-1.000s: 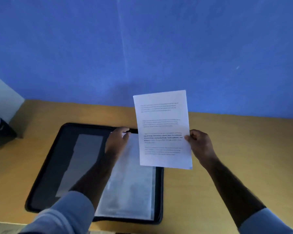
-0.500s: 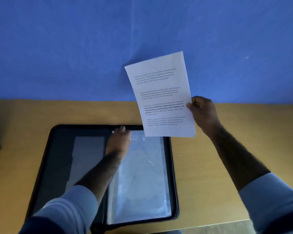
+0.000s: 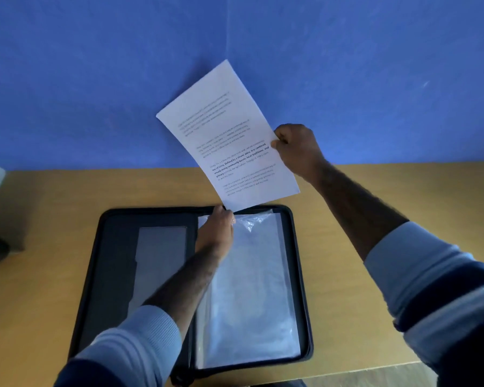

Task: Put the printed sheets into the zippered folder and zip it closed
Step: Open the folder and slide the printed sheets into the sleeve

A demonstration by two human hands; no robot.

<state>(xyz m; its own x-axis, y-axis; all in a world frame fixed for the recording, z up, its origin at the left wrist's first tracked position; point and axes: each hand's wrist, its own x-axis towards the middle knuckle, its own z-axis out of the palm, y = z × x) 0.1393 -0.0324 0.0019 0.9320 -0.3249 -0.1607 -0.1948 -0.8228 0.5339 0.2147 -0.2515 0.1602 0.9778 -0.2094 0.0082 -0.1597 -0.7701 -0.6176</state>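
One flat, rectangular sheet of white paper (image 3: 227, 141) with printed paragraphs hangs tilted in the air above the far edge of the folder (image 3: 106, 275). The right grip (image 3: 296, 149) is pinched on the sheet's right edge. The single black, round-cornered zip folder lies open on the smooth wooden tabletop (image 3: 53, 219). The left grip (image 3: 215, 233) is curled on the top edge of its glossy, crinkled clear plastic sleeve (image 3: 252, 289).

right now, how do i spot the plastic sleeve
An open black folder lies on the wooden table. Its right half holds the clear plastic sleeve, gripped at the top by the left hand. Unlike the matte grey pocket beside it, it shines.
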